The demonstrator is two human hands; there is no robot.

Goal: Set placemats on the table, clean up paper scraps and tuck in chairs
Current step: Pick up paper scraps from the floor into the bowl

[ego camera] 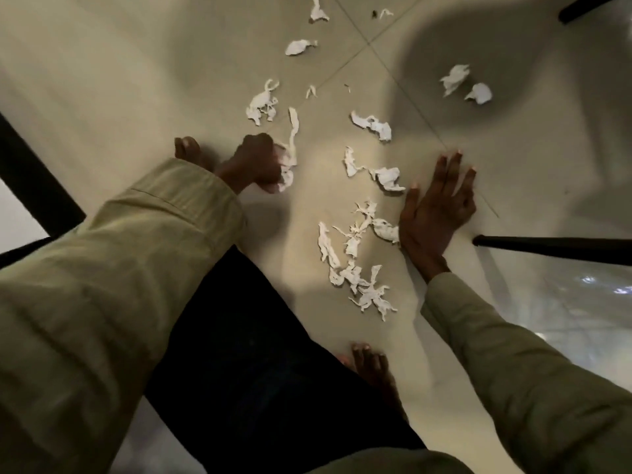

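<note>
Bare floor [154,80] lies open to the left of the scraps [355,261]. A black leg [554,248] juts in just right of the right hand [436,213]. Two bare feet [372,367] bound the near side.

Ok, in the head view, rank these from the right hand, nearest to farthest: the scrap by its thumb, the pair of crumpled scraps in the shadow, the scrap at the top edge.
From the right hand:
1. Scrap by its thumb, touching its left edge.
2. Pair of crumpled scraps in the shadow, farther up, slightly right.
3. Scrap at the top edge, far up-left.
</note>
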